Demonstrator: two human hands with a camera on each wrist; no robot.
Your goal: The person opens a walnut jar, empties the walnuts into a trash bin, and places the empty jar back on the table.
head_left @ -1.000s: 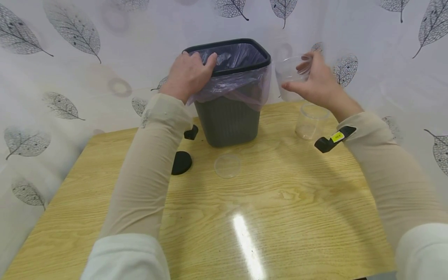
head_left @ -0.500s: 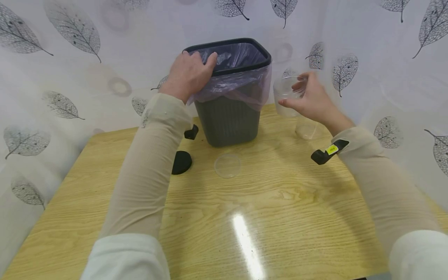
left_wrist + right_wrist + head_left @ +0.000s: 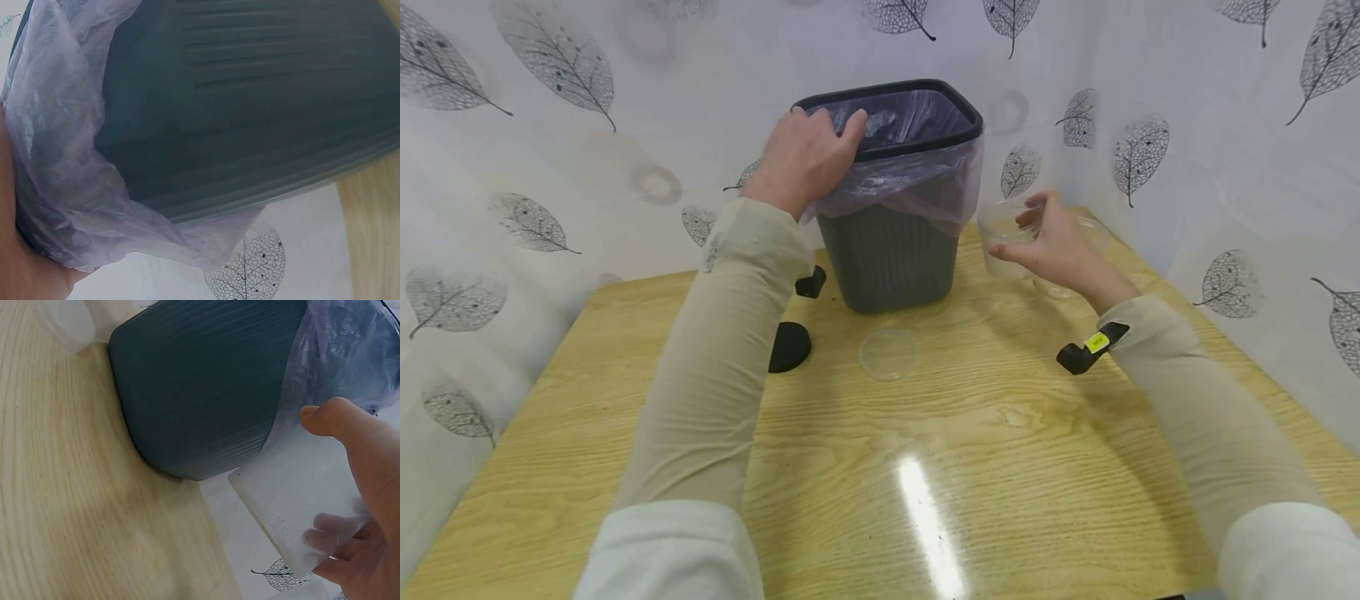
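Observation:
A dark grey trash bin [image 3: 887,258] stands upright at the back of the table, lined with a thin purple bag [image 3: 951,187] folded over its black rim. My left hand [image 3: 805,162] grips the rim at its near left corner; in the left wrist view the bag covers part of that hold. To the right of the bin, my right hand [image 3: 1063,250] holds a clear plastic cup [image 3: 1000,237] between thumb and fingers. In the right wrist view the cup [image 3: 281,506] appears above the tabletop, close beside the bin. No contents can be made out in it.
Partly hidden behind my right hand stands another clear container [image 3: 1093,233]. A clear round disc, perhaps a lid [image 3: 888,354], lies in front of the bin. Left of it is a black round disc [image 3: 789,347], partly covered by my left sleeve. A leaf-patterned curtain [image 3: 647,200] hangs behind the table.
My right hand has lowered the clear cup from beside the bin's rim toward the table, drifting slightly left. The left hand has stayed on the rim.

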